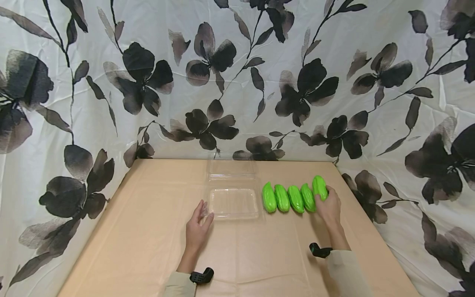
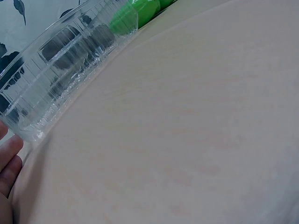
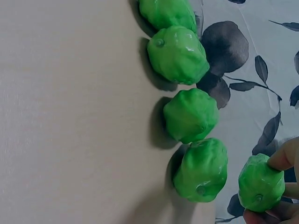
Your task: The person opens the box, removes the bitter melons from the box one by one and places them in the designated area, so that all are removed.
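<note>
A clear plastic clamshell container [image 1: 233,216] lies on the table with its lid folded back. My left hand [image 1: 196,231] rests at its near left corner, fingers fairly straight; in the left wrist view, the fingertips [image 2: 10,151] touch the container wall [image 2: 60,70]. To the right, my right hand [image 1: 329,206] pinches a bumpy, bright green toy cucumber [image 1: 319,187] between thumb and fingers. In the right wrist view this cucumber [image 3: 260,182] appears apart from the others. Several matching cucumbers [image 1: 282,198] lie in a row between the container and my right hand.
A light tan covering lies over the table [image 1: 148,247]. White cloth with dark flowers [image 1: 208,53] hangs behind the table and down both sides. A black wrist device [image 1: 202,276] is worn on each arm.
</note>
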`<state>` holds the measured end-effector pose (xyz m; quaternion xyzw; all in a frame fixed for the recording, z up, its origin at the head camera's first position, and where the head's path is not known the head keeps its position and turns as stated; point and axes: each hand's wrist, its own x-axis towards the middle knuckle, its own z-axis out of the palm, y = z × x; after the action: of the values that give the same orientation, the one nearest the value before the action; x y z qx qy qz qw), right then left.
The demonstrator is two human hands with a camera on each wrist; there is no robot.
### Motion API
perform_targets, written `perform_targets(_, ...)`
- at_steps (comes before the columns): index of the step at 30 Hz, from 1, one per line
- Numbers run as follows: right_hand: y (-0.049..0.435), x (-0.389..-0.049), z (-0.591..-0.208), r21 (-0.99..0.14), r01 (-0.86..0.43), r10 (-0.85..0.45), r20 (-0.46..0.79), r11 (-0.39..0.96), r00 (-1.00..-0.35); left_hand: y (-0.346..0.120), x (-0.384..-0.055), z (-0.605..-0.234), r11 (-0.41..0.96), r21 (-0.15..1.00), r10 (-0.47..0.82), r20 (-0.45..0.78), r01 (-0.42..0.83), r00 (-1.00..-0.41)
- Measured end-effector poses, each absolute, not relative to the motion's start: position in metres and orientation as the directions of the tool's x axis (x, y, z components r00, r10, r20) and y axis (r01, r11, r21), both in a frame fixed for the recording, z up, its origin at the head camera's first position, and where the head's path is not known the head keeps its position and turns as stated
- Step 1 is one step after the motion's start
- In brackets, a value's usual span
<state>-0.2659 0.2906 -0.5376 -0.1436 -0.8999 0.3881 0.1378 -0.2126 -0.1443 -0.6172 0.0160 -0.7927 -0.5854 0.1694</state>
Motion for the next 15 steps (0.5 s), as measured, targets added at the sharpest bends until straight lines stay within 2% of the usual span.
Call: perform_targets(15,0.302,-0.263,-0.547,-0.723,0.189,0.392,0.121,0.664,-0.912,-0.144,-0.213,-0.619,0.323,0.933,-0.227,0.240,0.160,-0.944)
